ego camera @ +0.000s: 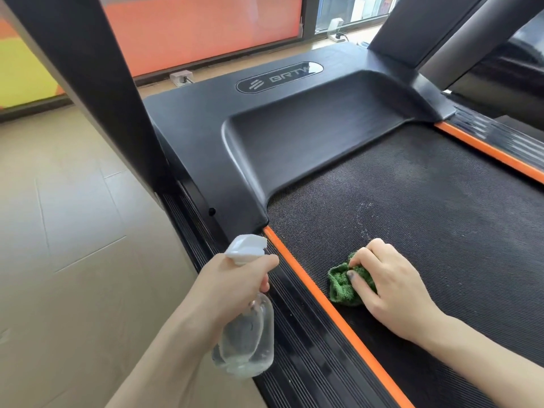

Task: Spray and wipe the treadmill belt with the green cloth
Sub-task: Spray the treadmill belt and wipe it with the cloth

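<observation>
The black treadmill belt [426, 219] runs from the centre to the lower right, edged by orange strips. A crumpled green cloth [341, 285] lies on the belt near its left orange strip [323, 301]. My right hand [391, 284] grips the cloth and holds it down on the belt. My left hand [235, 278] holds a clear spray bottle [247, 340] with a white trigger head above the left side rail, nozzle pointing toward the belt. Faint pale marks show on the belt beyond the cloth.
The black motor cover [282, 119] with a logo sits ahead of the belt. A dark upright post [97, 92] rises at the left, another upright [435, 28] at the far right. Beige floor tiles [73, 231] lie to the left. A window with orange panels is behind.
</observation>
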Demonstrator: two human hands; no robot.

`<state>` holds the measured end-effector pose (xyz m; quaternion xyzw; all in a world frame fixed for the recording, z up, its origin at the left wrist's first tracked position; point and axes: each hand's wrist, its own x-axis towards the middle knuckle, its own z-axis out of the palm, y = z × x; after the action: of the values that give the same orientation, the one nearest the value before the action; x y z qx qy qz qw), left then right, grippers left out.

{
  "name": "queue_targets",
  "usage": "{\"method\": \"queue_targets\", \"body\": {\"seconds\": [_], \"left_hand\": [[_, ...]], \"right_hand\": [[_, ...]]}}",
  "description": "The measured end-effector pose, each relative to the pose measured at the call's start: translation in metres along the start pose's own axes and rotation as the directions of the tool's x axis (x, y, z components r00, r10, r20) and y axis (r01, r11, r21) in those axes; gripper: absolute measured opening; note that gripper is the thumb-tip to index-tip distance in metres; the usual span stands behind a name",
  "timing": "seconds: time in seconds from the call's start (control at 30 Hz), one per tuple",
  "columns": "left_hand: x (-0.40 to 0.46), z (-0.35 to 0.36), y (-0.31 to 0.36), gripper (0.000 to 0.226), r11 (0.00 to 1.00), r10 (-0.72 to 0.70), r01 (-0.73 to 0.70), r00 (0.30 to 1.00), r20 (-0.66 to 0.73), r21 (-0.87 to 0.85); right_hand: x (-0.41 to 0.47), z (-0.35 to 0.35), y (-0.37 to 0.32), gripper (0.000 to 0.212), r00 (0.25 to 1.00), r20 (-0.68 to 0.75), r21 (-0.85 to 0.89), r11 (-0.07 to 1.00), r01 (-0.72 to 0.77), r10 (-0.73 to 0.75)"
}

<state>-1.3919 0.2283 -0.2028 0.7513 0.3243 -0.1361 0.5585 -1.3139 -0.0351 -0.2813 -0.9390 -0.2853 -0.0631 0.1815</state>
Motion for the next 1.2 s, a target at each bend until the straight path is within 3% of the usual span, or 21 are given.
{"method": "queue_targets", "body": {"seconds": [0.1, 0.3, 0.47, 0.53, 0.73, 0.83, 0.93, 1.0, 1.1, 1.2], "left_hand": [[0.001, -0.003, 0.001, 0.041, 1.000, 0.014, -0.013, 0.999, -0.033, 0.027], [0.006, -0.005, 0.016, 0.027, 0.989, 0.107, -0.116, 0.990, -0.095, -0.088], [0.013, -0.008, 0.013, 0.030, 0.988, 0.080, -0.093, 0.991, -0.104, -0.127], [0.016, -0.010, 0.013, 0.029, 0.985, 0.082, -0.100, 0.989, -0.125, -0.143], [0.012, -0.011, 0.013, 0.031, 0.976, 0.094, -0.116, 0.988, -0.126, -0.182], [0.013, -0.010, 0.013, 0.033, 0.976, 0.092, -0.110, 0.990, -0.106, -0.188], [0.013, -0.008, 0.014, 0.035, 0.975, 0.104, -0.119, 0.991, -0.084, -0.190], [0.013, -0.006, 0.015, 0.032, 0.972, 0.110, -0.123, 0.991, -0.071, -0.201], [0.014, -0.007, 0.015, 0.025, 0.961, 0.122, -0.133, 0.991, -0.057, -0.244], [0.013, -0.012, 0.014, 0.025, 0.963, 0.121, -0.135, 0.990, -0.072, -0.233]], "right_hand": [[0.002, 0.000, 0.003, 0.020, 0.999, -0.002, -0.022, 0.999, 0.049, -0.049], [0.067, 0.022, -0.015, 0.019, 0.949, 0.064, -0.028, 0.950, 0.312, -0.310], [0.150, 0.057, -0.047, 0.036, 0.997, -0.027, -0.117, 0.991, 0.063, -0.067], [0.152, 0.057, -0.053, 0.034, 0.999, -0.010, -0.132, 0.990, 0.041, -0.043], [0.055, 0.010, -0.027, 0.016, 0.928, 0.221, -0.024, 0.949, 0.314, -0.301], [0.021, -0.006, -0.012, 0.012, 0.890, 0.262, -0.018, 0.920, 0.391, -0.373], [0.047, 0.001, -0.008, 0.016, 0.867, 0.228, -0.062, 0.882, 0.468, -0.444], [0.087, 0.019, -0.007, 0.023, 0.906, 0.160, -0.112, 0.905, 0.410, -0.391], [0.148, 0.046, -0.012, 0.030, 0.994, -0.013, -0.122, 0.987, 0.103, -0.106], [0.171, 0.056, -0.023, 0.026, 0.993, -0.045, -0.132, 0.984, -0.117, 0.112]]}}
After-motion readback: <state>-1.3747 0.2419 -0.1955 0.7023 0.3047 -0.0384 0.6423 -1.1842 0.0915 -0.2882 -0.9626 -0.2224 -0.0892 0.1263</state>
